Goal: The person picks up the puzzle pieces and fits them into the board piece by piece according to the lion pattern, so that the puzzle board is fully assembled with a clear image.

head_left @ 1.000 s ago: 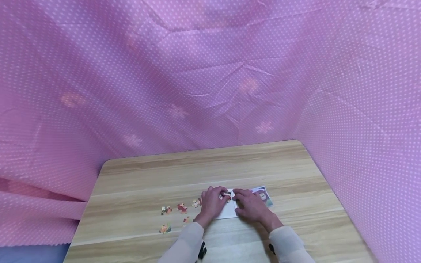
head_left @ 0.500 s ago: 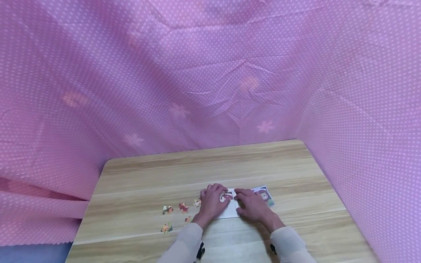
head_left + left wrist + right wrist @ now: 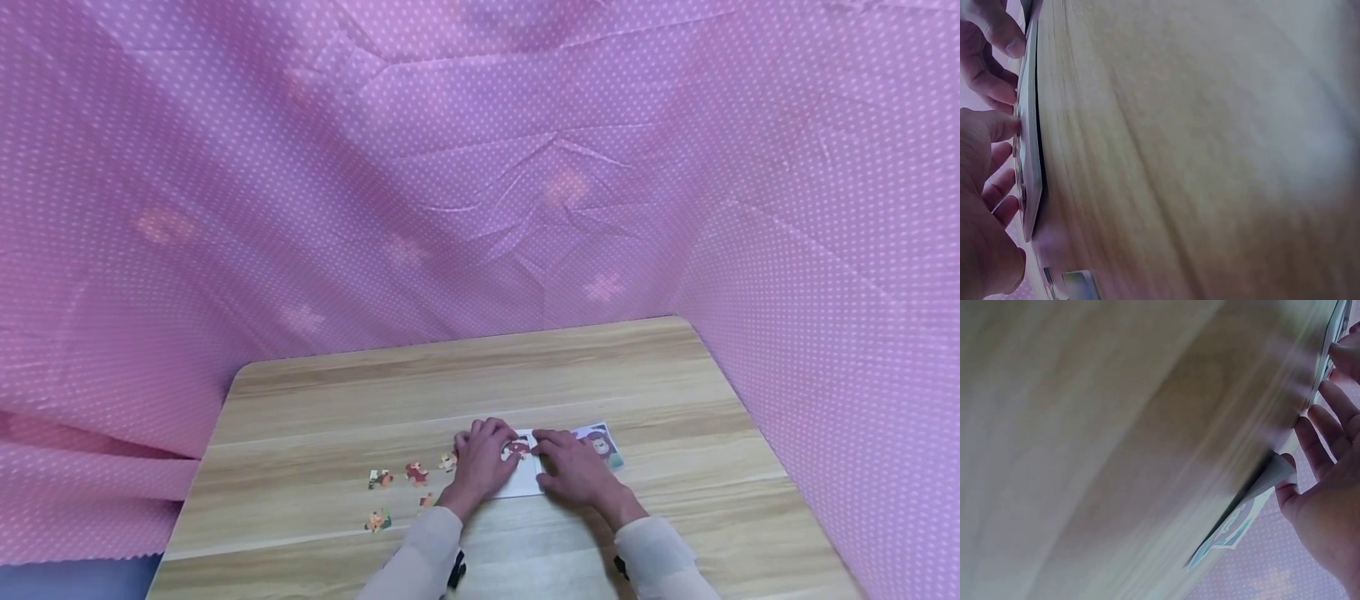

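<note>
A white puzzle board (image 3: 517,485) lies flat near the table's front, between both hands. Dark red and white puzzle pieces (image 3: 516,449) sit in its upper part. My left hand (image 3: 480,465) rests over the board's left side, its thumb pressing down on the pieces. In the left wrist view, that thumb and several fingertips touch the board (image 3: 1032,150) from above. My right hand (image 3: 576,471) rests fingertips along the board's right edge and grips nothing. Partly under it lies a picture card (image 3: 602,445) with an animal face; the right wrist view shows the card (image 3: 1233,526) with one corner raised by the fingers.
Several loose puzzle pieces (image 3: 416,474) lie left of the left hand, one partly hidden by the wrist. The wooden table (image 3: 315,417) ends at a pink dotted cloth (image 3: 450,208) hanging at the back and sides.
My left thumb has moved from the piece's edge down onto it, and the piece now lies flatter in the board. The right hand stays at the board's right edge.
</note>
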